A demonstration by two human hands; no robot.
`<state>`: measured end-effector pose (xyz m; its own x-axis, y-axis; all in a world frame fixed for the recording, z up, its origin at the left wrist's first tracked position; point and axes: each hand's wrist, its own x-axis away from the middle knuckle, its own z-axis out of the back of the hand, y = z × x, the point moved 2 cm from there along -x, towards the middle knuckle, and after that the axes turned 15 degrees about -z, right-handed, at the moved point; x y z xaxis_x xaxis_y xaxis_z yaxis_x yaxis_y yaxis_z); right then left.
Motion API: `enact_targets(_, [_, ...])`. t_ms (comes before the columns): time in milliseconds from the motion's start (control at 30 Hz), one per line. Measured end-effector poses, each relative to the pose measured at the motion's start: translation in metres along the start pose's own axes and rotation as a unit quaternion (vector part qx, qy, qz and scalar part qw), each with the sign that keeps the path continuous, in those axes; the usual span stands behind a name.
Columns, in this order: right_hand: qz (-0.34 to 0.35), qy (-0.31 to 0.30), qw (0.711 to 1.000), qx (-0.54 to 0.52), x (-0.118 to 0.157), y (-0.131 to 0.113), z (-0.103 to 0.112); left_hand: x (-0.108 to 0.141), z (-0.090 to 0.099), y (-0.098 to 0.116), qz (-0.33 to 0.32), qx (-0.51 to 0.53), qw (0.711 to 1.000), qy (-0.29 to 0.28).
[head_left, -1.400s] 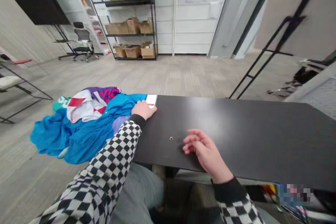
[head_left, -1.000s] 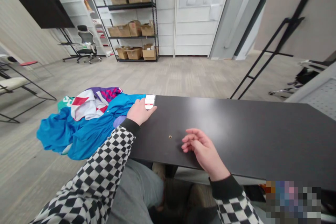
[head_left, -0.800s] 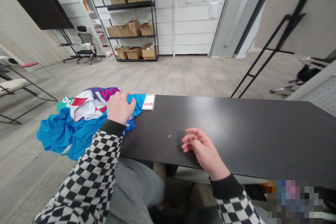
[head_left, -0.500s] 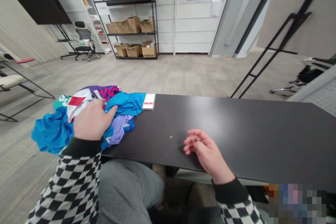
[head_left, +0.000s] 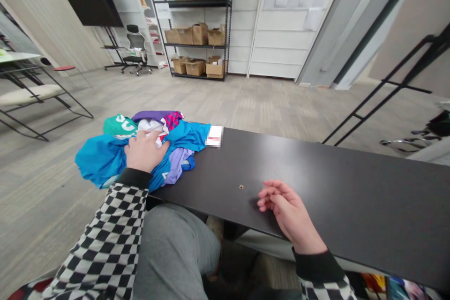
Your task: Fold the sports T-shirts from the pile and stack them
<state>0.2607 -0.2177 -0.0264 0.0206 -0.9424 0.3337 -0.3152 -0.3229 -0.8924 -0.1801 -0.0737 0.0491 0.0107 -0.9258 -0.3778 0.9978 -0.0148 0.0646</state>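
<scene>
Here, the black worktop (head_left: 351, 197) ends at left beside a sideways-sprawling clothes heap (head_left: 101, 159). The left hand (head_left: 144, 152) lies on it, fingers together, grip unclear. The right hand (head_left: 290, 213) rests empty, fingers loosely apart. A blurred card (head_left: 213, 136) touches the heap.

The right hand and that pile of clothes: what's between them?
In the head view, the dark tabletop lies between the right hand and the clothes, with a small round hole in it.
</scene>
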Motion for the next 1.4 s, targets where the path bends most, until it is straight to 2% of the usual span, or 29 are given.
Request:
enact_targets(100, [0.006,-0.005,1.0,-0.006,-0.001,0.001,0.0,-0.01,0.012,-0.012,-0.015,0.049,0.998,0.026])
enact_targets(167, [0.01,-0.009,1.0,-0.011,0.0,0.001,0.0,-0.019,0.027,-0.023,-0.021,0.097,0.994,0.038])
enact_targets(233, [0.014,-0.014,1.0,-0.015,0.001,0.0,-0.001,-0.028,0.049,-0.028,-0.012,0.13,0.987,0.096])
enact_targets(300, [0.017,-0.017,1.0,-0.016,0.003,0.0,0.0,-0.032,0.078,-0.022,-0.007,0.156,0.969,0.19])
enact_targets(400, [0.019,-0.023,0.999,-0.015,0.003,0.001,0.0,-0.028,0.124,0.009,-0.003,0.215,0.927,0.308])
enact_targets(500, [0.032,-0.024,0.999,-0.031,0.002,0.0,-0.002,-0.016,0.166,0.062,-0.046,0.277,0.879,0.385])
enact_targets(533, [0.047,-0.013,0.998,-0.042,0.001,0.0,-0.002,-0.011,0.174,0.083,-0.072,0.305,0.862,0.397])
enact_targets(567, [0.069,0.009,0.996,-0.048,0.001,-0.001,0.0,-0.006,0.178,0.105,-0.098,0.341,0.852,0.385])
enact_targets(600, [0.102,0.045,0.993,-0.04,0.001,-0.003,0.003,-0.001,0.175,0.128,-0.119,0.382,0.847,0.349])
enact_targets(633, [0.137,0.092,0.986,-0.018,0.001,-0.004,0.008,0.005,0.166,0.151,-0.148,0.419,0.85,0.283])
enact_targets(667, [0.17,0.141,0.975,0.014,0.003,-0.005,0.015,0.014,0.152,0.173,-0.184,0.441,0.855,0.201])
enact_targets(700, [0.195,0.185,0.962,0.048,0.004,-0.006,0.023,0.024,0.133,0.195,-0.237,0.426,0.866,0.117])
enact_targets(733, [0.212,0.223,0.949,0.074,0.007,-0.007,0.033,0.038,0.112,0.214,-0.291,0.392,0.871,0.056])
enact_targets(767, [0.222,0.256,0.936,0.094,0.009,-0.007,0.044,0.053,0.089,0.23,-0.356,0.359,0.863,-0.016])
enact_targets(833, [0.226,0.309,0.917,0.114,0.014,-0.008,0.066,0.083,0.05,0.248,-0.467,0.309,0.813,-0.157])
enact_targets(867, [0.226,0.332,0.907,0.125,0.016,-0.009,0.076,0.094,0.039,0.25,-0.492,0.302,0.794,-0.191])
enact_targets(900, [0.224,0.346,0.9,0.139,0.017,-0.01,0.084,0.101,0.033,0.248,-0.495,0.313,0.784,-0.206])
enact_targets(967, [0.222,0.345,0.898,0.162,0.017,-0.011,0.092,0.095,0.036,0.236,-0.443,0.365,0.802,-0.163])
enact_targets(1033, [0.225,0.323,0.901,0.18,0.014,-0.011,0.093,0.068,0.049,0.218,-0.374,0.384,0.842,-0.068])
enact_targets(1100, [0.225,0.301,0.904,0.204,0.011,-0.012,0.088,0.03,0.053,0.202,-0.337,0.321,0.885,0.006])
enact_targets(1133, [0.222,0.287,0.906,0.219,0.009,-0.012,0.085,0.011,0.049,0.197,-0.33,0.269,0.905,0.006])
enact_targets(1167, [0.219,0.272,0.907,0.234,0.008,-0.013,0.081,-0.007,0.039,0.193,-0.322,0.217,0.921,-0.022])
enact_targets(1233, [0.216,0.252,0.908,0.257,0.007,-0.015,0.074,-0.029,0.009,0.189,-0.326,0.136,0.927,-0.128])
enact_targets(1300, [0.219,0.245,0.906,0.266,0.007,-0.017,0.069,-0.032,-0.022,0.187,-0.359,0.109,0.908,-0.189])
enact_targets(1333, [0.221,0.244,0.905,0.268,0.007,-0.018,0.068,-0.028,-0.034,0.185,-0.382,0.114,0.896,-0.196])
enact_targets(1400, [0.222,0.241,0.904,0.273,0.007,-0.018,0.066,-0.011,-0.045,0.175,-0.415,0.15,0.881,-0.169])
